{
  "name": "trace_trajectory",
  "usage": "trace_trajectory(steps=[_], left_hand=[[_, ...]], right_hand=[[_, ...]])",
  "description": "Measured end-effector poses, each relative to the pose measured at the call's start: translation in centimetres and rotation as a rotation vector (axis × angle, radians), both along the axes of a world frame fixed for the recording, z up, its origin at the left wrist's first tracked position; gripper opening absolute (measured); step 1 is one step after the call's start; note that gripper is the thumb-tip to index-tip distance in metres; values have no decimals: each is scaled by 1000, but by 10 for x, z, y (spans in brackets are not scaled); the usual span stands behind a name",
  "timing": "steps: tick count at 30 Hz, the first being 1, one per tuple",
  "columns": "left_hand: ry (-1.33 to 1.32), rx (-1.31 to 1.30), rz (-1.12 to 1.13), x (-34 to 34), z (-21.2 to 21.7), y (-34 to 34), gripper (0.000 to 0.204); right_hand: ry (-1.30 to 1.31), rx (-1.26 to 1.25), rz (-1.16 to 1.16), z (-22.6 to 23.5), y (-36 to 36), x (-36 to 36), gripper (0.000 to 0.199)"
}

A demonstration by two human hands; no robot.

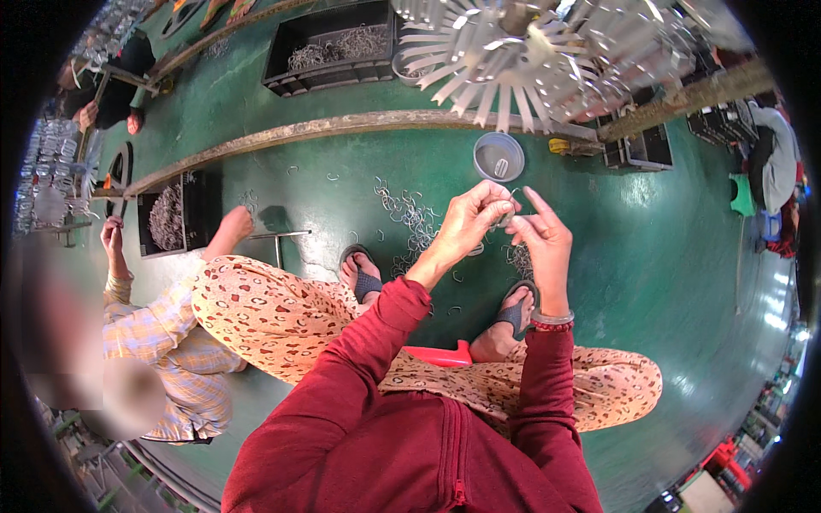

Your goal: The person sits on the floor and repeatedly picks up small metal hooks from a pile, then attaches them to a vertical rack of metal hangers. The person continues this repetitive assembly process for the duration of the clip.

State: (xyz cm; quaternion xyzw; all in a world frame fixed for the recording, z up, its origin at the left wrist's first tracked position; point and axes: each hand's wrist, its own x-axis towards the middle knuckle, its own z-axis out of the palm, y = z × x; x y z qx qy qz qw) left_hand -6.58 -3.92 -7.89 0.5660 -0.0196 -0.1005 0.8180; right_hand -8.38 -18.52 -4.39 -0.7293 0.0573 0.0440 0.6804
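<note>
My left hand (473,215) is closed in a pinch, with a small curved metal piece (515,193) showing at its fingertips. Close beside it, my right hand (547,244) also pinches something small and metallic, its index finger stretched upward; the fingers partly hide what is held. Both hands meet in the air above the green floor. Beneath and left of them lie many loose C-shaped metal pieces (406,209), with another small heap (518,256) under my right hand. Just beyond my fingers a grey round bowl (499,156) holds a flat oval metal piece.
A wooden beam (342,126) crosses ahead, with fanned shiny metal strips (505,60) hanging above it. Black crates (329,51) hold metal pieces. At left a co-worker in a plaid shirt (154,333) sits by another black crate (171,214). A red plastic stool (440,354) shows beneath me.
</note>
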Motion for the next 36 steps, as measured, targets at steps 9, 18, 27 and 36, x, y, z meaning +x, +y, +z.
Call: trace_trajectory(steps=[9,18,27,36], left_hand=[[-104,365,160,23,-26,46,9],[-178,477,119,8,-65,25,11],[-240,446,141,2,-58,19,10],[-336,460,188,-9,-56,20,9]], right_hand=[[120,-732,175,-141,-6,143,26],[312,-1380,358,-241,-16,181,31],[-59,-1599,439,-266,-33,176,20],[148,-831,260,-162,-32,154,21]])
